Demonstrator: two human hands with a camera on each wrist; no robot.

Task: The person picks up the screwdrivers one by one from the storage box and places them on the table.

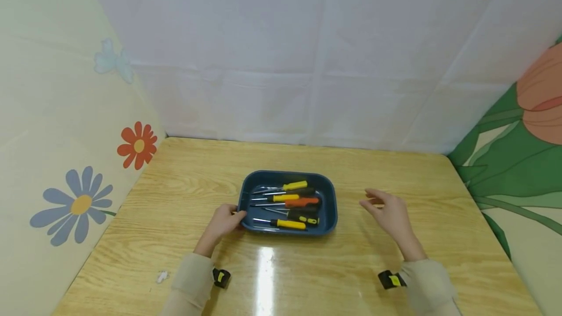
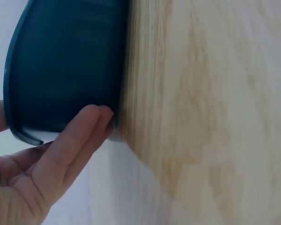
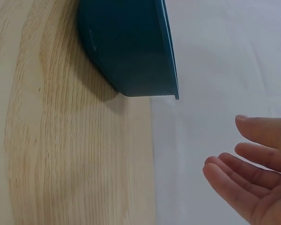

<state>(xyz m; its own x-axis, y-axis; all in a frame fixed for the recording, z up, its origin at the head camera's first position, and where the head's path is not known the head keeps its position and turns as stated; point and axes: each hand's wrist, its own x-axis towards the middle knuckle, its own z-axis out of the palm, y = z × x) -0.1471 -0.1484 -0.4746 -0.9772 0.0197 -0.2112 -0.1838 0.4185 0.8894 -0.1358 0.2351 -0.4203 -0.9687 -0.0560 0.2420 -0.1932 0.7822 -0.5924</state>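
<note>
A dark blue plastic tray sits on the table with several screwdrivers lying in it. Among them are one with an orange handle, one with a black handle and one with a yellow handle. My left hand pinches the tray's left side near its front corner, thumb over the rim. In the left wrist view, the fingers lie along the outer wall. To the right of the tray, my right hand hovers with loosely bent fingers, apart from the tray and holding nothing.
The wooden table meets a white cloth backdrop behind the tray. Flower-patterned panels flank it on both sides. A small white scrap lies at the front left, beside the left sleeve.
</note>
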